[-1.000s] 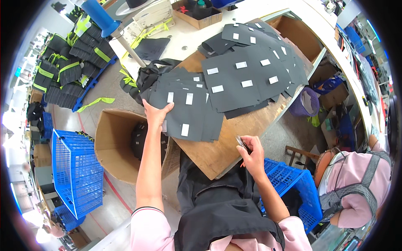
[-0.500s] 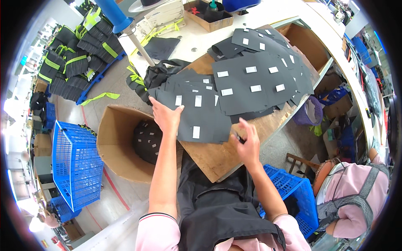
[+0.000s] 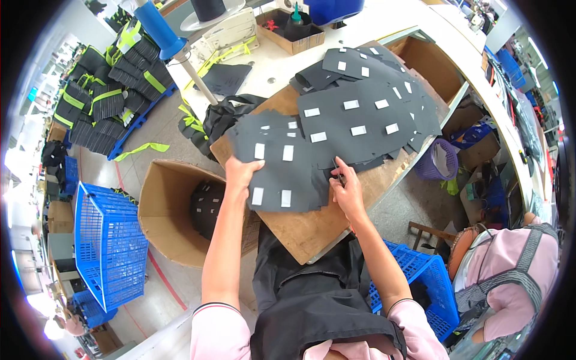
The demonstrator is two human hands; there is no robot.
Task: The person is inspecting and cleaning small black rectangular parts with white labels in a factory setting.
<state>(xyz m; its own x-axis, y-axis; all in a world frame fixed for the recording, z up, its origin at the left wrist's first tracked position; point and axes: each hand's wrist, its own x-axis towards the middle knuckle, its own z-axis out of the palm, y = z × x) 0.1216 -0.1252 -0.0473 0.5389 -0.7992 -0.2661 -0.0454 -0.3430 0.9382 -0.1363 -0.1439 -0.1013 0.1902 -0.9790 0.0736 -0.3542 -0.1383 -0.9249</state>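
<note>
My left hand point(image 3: 241, 174) grips the left edge of a flat black panel point(image 3: 273, 174), thumb on top and the fingers underneath. The panel carries several white rectangular patches and lies over other black panels at the left of the brown board point(image 3: 294, 237). My right hand point(image 3: 348, 191) is curled at the panel's right edge. A small dark tool point(image 3: 339, 178) pokes out between its fingers; its exact kind is too small to make out. Just beyond, a fanned pile of similar black panels point(image 3: 342, 123) with white patches covers much of the board.
Left of the board stands an open cardboard box point(image 3: 165, 222) with black pieces inside, beside a blue crate point(image 3: 111, 246). Another blue crate point(image 3: 414, 270) is by my right forearm. A person point(image 3: 510, 276) sits at the right. A blue-topped pole point(image 3: 159, 33) rises at the back left.
My left hand has moved down and slightly left along with the panel it holds, which now shows more white patches. My right hand has drawn in against the panel's right edge.
</note>
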